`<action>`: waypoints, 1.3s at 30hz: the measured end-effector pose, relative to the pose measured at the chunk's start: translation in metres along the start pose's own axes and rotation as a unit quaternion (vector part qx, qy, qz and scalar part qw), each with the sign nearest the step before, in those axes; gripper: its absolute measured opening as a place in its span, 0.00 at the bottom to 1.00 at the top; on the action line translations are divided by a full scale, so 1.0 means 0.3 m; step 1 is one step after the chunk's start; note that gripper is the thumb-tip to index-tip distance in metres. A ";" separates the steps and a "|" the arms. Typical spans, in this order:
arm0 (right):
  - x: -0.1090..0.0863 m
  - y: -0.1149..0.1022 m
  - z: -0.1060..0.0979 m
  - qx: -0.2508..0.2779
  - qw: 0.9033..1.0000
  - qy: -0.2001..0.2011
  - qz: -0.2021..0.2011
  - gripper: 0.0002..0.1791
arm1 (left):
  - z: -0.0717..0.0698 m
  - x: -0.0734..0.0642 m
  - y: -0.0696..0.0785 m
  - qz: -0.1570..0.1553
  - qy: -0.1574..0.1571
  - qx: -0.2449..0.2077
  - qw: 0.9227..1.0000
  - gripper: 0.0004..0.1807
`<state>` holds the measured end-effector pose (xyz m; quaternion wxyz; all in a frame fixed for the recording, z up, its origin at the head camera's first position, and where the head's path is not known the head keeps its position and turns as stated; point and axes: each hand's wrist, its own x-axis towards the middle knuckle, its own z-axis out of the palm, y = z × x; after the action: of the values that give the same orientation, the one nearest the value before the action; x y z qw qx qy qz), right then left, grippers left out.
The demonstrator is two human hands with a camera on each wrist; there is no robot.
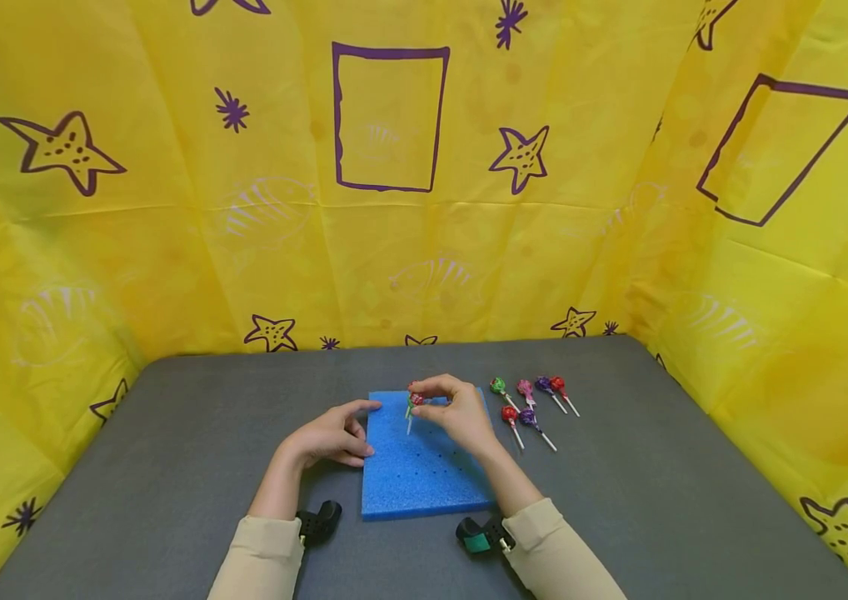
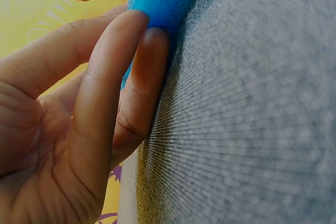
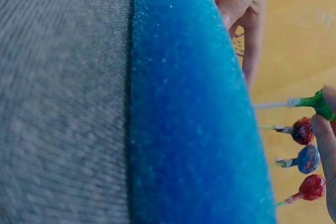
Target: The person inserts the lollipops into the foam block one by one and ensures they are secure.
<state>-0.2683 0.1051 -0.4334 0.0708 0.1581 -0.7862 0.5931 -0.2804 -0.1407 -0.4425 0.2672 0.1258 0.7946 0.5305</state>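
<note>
My right hand (image 1: 461, 414) pinches a lollipop (image 3: 321, 104) with a green wrapper by its head, over the left back part of a blue foam board (image 1: 431, 493). Its white stick points down at the board; in the right wrist view the board's edge hides the tip. Beyond it in that view, a dark red lollipop (image 3: 303, 130), a blue lollipop (image 3: 308, 159) and a red lollipop (image 3: 312, 187) stick up from the board. My left hand (image 1: 330, 435) rests at the board's left side, with fingertips (image 2: 149, 51) against the foam edge.
Several loose lollipops lie on the grey table (image 1: 619, 500) right of the board, among them a green lollipop (image 1: 497, 385), a pink lollipop (image 1: 525, 388) and a purple lollipop (image 1: 528, 417). Rows of small holes mark the board. A yellow patterned curtain (image 1: 394, 250) surrounds the table.
</note>
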 end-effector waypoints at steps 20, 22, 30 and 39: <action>-0.005 0.009 -0.002 -0.019 0.999 -0.040 0.006 0.14 | 0.001 0.003 0.001 -0.004 0.000 0.001 1.000 0.42; -0.005 0.008 -0.002 -0.024 0.999 -0.045 0.006 0.15 | 0.002 0.002 0.002 -0.004 0.000 0.001 1.000 0.42; -0.003 0.001 -0.011 -0.024 0.999 -0.046 0.004 0.14 | 0.005 -0.002 0.004 -0.005 0.000 0.002 1.000 0.42; 0.001 -0.011 -0.034 0.001 0.999 -0.037 0.007 0.13 | 0.005 -0.002 0.004 -0.004 -0.001 0.001 1.000 0.43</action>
<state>-0.2683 0.1139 -0.4274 0.0375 0.1747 -0.7889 0.5879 -0.2793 -0.1394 -0.4418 0.2697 0.1230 0.7956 0.5283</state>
